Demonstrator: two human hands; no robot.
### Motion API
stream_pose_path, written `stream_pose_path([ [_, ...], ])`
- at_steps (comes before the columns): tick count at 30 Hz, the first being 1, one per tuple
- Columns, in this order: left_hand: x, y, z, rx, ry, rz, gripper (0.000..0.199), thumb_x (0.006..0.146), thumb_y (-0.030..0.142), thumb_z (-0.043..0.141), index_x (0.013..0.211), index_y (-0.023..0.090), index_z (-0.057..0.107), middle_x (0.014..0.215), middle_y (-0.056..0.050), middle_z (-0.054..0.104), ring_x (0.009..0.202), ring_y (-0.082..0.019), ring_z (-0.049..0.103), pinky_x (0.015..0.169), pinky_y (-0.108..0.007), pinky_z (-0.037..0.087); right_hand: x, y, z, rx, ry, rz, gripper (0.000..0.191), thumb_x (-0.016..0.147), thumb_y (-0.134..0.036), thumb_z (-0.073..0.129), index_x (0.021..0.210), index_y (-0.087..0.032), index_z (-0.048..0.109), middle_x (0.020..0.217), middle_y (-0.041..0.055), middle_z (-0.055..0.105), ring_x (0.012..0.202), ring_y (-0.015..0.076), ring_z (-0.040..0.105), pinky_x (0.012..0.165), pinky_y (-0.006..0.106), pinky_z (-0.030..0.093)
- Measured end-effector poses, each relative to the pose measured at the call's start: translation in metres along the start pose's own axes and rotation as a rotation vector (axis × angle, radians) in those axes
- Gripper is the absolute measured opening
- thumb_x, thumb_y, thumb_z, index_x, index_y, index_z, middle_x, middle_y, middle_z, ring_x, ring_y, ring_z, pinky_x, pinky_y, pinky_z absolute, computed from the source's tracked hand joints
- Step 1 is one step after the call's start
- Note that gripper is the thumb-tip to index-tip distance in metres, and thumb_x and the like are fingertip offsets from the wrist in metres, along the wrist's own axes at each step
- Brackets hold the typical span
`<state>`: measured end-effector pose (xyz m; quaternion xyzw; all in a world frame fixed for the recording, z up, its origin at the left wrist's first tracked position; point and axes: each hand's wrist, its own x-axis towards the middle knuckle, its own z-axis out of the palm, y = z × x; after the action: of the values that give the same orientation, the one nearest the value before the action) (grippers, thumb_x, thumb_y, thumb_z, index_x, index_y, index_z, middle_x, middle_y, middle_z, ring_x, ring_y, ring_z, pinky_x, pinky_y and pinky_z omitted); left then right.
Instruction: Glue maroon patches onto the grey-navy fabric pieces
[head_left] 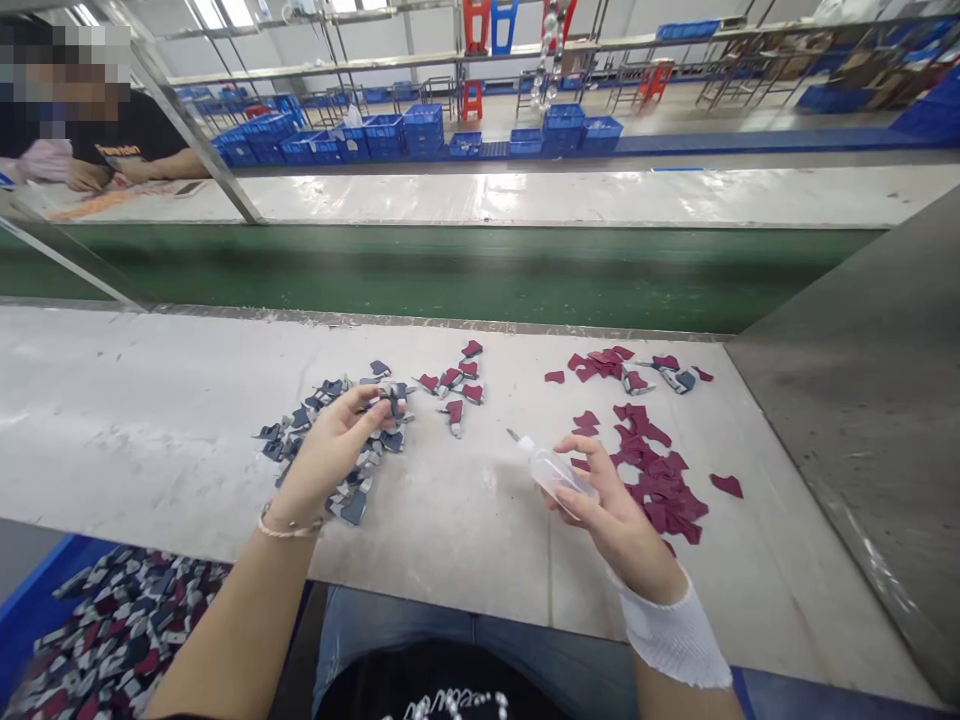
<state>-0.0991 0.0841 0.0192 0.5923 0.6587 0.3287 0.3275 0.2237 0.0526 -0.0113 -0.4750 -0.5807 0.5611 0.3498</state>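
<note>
My left hand (pixel 330 450) lies over a heap of small navy and grey cut pieces (pixel 322 440) on the white bench (pixel 150 420), its fingertips pinching one dark piece (pixel 391 400). My right hand (pixel 611 505) grips a clear plastic squeeze bottle (pixel 555 472) with a thin metal nozzle pointing up and left. Beside that hand lies a spread of loose maroon pieces (pixel 656 480). Between my hands sits a small group of joined maroon-and-grey pieces (pixel 454 385). A white mesh sleeve (pixel 671 630) covers my right wrist.
A blue crate (pixel 45 600) of mixed pieces sits at my lower left. A green conveyor belt (pixel 450 270) runs beyond the bench, with a co-worker's hands (pixel 94 175) at the far bench. Blue crates (pixel 386 135) stand farther back. A metal panel (pixel 847 400) bounds the right.
</note>
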Motion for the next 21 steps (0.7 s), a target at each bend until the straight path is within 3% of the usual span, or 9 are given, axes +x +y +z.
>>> stream_pose_path([
  [3, -0.026, 0.000, 0.032, -0.621, -0.266, -0.127, 0.032, 0.099, 0.044, 0.046, 0.115, 0.020, 0.060, 0.138, -0.015, 0.059, 0.110, -0.029, 0.069, 0.093, -0.041, 0.059, -0.016, 0.001, -0.009, 0.079, 0.048, -0.021, 0.042, 0.079, -0.049, 0.074, 0.113, -0.029, 0.057, 0.097, 0.0044, 0.063, 0.083, 0.0232, 0.063, 0.068, 0.034, 0.052],
  [6, -0.050, -0.003, 0.064, -0.944, -0.495, -0.248, 0.025, 0.095, 0.037, 0.059, 0.116, 0.023, 0.058, 0.137, -0.014, 0.059, 0.108, -0.028, 0.071, 0.095, -0.041, 0.058, -0.026, 0.002, -0.015, 0.203, 0.013, -0.047, 0.045, 0.071, -0.048, 0.082, 0.104, -0.027, 0.061, 0.085, 0.0037, 0.062, 0.069, 0.0200, 0.058, 0.057, 0.031, 0.047],
  [9, -0.068, -0.001, 0.084, -1.063, -0.641, -0.250, 0.041, 0.089, 0.025, 0.069, 0.124, 0.029, 0.049, 0.134, -0.013, 0.060, 0.105, -0.025, 0.072, 0.100, -0.042, 0.056, -0.031, -0.002, -0.013, 0.318, -0.066, -0.065, 0.046, 0.068, -0.060, 0.078, 0.091, -0.026, 0.058, 0.067, 0.0000, 0.057, 0.051, 0.0155, 0.046, 0.044, 0.028, 0.036],
  [13, -0.081, 0.009, 0.095, -1.048, -0.681, -0.200, 0.056, 0.086, 0.018, 0.073, 0.128, 0.032, 0.039, 0.132, -0.013, 0.061, 0.106, -0.027, 0.071, 0.101, -0.046, 0.054, -0.034, -0.012, -0.003, 0.421, -0.104, -0.060, 0.041, 0.076, -0.062, 0.068, 0.082, -0.027, 0.045, 0.053, -0.0064, 0.042, 0.040, 0.0117, 0.031, 0.040, 0.026, 0.022],
  [18, -0.087, 0.015, 0.099, -1.029, -0.726, -0.153, 0.046, 0.089, 0.017, 0.069, 0.121, 0.033, 0.041, 0.133, -0.011, 0.060, 0.099, -0.024, 0.074, 0.095, -0.041, 0.059, -0.034, -0.026, 0.003, 0.399, -0.131, -0.078, 0.035, 0.079, -0.053, 0.075, 0.096, -0.026, 0.058, 0.064, -0.0025, 0.058, 0.048, 0.0142, 0.049, 0.044, 0.027, 0.036],
  [21, -0.088, 0.013, 0.097, -0.984, -0.700, -0.134, 0.049, 0.094, 0.016, 0.061, 0.130, 0.037, 0.034, 0.135, -0.010, 0.059, 0.092, -0.021, 0.076, 0.087, -0.035, 0.063, -0.032, -0.035, 0.003, 0.395, -0.148, 0.007, 0.039, 0.073, -0.041, 0.085, 0.105, -0.028, 0.066, 0.075, -0.0009, 0.066, 0.058, 0.0161, 0.061, 0.050, 0.028, 0.048],
])
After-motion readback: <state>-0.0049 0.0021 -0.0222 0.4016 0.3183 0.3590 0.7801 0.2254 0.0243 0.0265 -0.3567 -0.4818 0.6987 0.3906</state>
